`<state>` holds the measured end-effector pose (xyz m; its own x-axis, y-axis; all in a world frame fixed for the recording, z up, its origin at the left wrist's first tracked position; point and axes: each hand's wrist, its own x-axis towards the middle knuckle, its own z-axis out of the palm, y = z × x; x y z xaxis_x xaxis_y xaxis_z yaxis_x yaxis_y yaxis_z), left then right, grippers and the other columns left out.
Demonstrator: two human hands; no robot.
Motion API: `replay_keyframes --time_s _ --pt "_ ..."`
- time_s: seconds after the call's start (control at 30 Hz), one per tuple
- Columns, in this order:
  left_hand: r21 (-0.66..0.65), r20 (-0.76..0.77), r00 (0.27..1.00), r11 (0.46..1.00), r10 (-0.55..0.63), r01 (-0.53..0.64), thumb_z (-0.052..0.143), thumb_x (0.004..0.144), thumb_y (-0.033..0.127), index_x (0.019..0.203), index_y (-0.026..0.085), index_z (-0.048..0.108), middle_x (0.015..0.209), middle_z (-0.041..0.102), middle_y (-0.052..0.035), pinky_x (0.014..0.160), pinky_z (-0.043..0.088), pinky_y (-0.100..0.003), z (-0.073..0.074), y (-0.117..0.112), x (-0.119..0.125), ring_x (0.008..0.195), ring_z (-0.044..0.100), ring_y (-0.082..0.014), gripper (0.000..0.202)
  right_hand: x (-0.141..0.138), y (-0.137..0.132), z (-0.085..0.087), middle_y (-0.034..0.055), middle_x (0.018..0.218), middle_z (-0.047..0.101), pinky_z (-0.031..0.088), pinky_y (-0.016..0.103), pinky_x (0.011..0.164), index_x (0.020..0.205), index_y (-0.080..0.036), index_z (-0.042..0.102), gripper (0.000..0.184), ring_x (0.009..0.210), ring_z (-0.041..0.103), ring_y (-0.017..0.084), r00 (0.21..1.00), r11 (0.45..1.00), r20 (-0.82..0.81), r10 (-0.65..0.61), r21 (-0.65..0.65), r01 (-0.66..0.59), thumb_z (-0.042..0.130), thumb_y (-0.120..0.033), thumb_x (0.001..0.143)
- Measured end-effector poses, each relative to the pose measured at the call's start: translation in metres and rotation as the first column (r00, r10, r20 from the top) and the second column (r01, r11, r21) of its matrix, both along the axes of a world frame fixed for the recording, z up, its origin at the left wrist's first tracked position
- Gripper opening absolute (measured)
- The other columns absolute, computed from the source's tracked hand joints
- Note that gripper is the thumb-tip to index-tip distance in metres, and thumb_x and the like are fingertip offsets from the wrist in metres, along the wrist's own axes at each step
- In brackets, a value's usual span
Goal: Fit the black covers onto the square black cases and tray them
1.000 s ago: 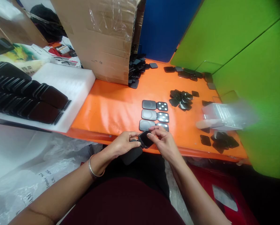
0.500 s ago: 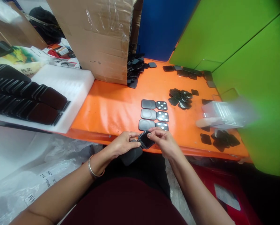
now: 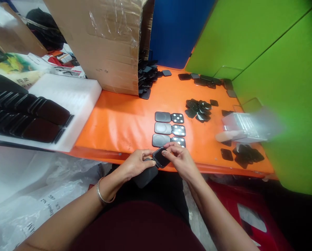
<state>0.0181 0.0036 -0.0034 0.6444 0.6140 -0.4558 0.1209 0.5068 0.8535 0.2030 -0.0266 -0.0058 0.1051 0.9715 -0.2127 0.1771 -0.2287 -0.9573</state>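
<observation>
Over the table's front edge, my left hand (image 3: pixel 137 163) pinches a black hinged folding charger (image 3: pixel 146 176) near its hinge. Its larger panel hangs down below that hand, and its smaller square section, with a dark square cover (image 3: pixel 160 158) in the frame, is tilted up to the right. My right hand (image 3: pixel 180 158) grips the far edge of this section, thumb on the cover's face and fingers at the rim. Whether the cover is fully seated cannot be made out. Just beyond my hands lie three opened folding chargers (image 3: pixel 163 128) in a column, white dots showing on their smaller sections.
A pile of black square covers (image 3: pixel 198 108) lies beyond the chargers, another pile (image 3: pixel 247 155) at right. A blurred clear box (image 3: pixel 241 127) stands by the green panel (image 3: pixel 283 104). On the left are a cardboard box (image 3: pixel 106 52) and white foam (image 3: pixel 89 94) bearing rows of black pieces.
The view has shifted slightly, so the table contents appear a little further left. Both hands keep the same grip on the charger, and the right thumb stays on the square cover.
</observation>
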Motion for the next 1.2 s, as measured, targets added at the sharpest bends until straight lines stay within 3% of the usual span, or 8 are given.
replay_keyframes --time_s 0.17,0.57,1.2 --pt "0.045 -0.031 0.999 0.999 -0.021 0.022 0.065 0.074 0.025 0.116 0.012 0.065 0.073 0.063 -0.0007 0.056 0.033 -0.02 0.001 0.0 0.0 0.058 0.052 -0.0094 0.044 0.002 0.003 -0.003 0.0064 0.089 0.056 0.043 0.037 0.084 0.052 -0.018 0.059 0.027 0.093 0.055 0.023 0.998 0.996 -0.063 -0.004 -0.087 -0.001 0.069 -0.037 0.068" --pt "-0.032 0.021 0.999 0.999 0.027 -0.026 0.07 0.073 0.03 0.116 0.013 0.066 0.085 0.069 -0.0058 0.067 0.042 -0.024 0.005 0.001 -0.001 0.074 0.062 -0.016 0.047 -0.004 -0.003 -0.003 0.0083 0.099 0.054 0.043 0.037 0.084 0.058 -0.018 0.06 0.028 0.099 0.053 0.024 0.999 0.997 -0.03 -0.024 0.07 0.026 0.067 -0.039 0.076" --pt "0.06 0.025 0.999 0.998 0.02 -0.021 0.065 0.074 0.022 0.114 0.012 0.066 0.092 0.07 -0.0055 0.074 0.044 -0.024 0.011 -0.002 0.003 0.085 0.062 -0.0174 0.042 -0.005 -0.007 -0.007 0.0072 0.093 0.055 0.044 0.036 0.085 0.054 -0.019 0.056 0.032 0.094 0.054 0.023 0.998 0.997 0.012 -0.069 0.045 0.069 0.066 -0.041 0.075"
